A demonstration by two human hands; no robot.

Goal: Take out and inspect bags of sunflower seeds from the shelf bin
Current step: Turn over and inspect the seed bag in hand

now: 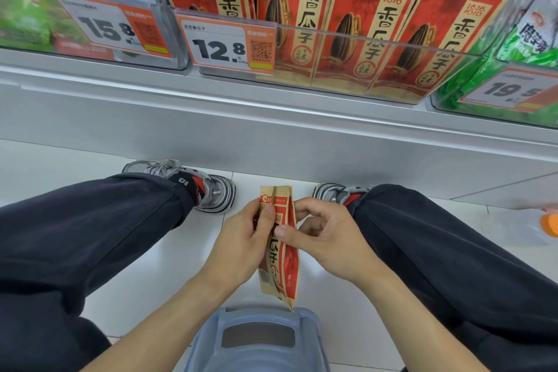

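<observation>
Two red-and-tan bags of sunflower seeds (pixel 282 254) hang edge-on between my knees, low in the head view. My left hand (pixel 241 243) grips them from the left, thumb on the front near the top. My right hand (pixel 320 232) pinches the right-hand bag with thumb and curled fingers. Above, the clear shelf bin (pixel 377 39) holds several more upright bags of the same kind (pixel 356 24), with a 12.8 price tag (pixel 228 45) on its front left.
Neighbouring bins hold green and white snack bags (pixel 531 39) with price tags 15.8 and 19.5. The grey shelf base (pixel 271 136) runs across in front of my shoes. A grey plastic stool (pixel 256 338) sits under me. A bottle with an orange cap (pixel 548 225) lies at the right.
</observation>
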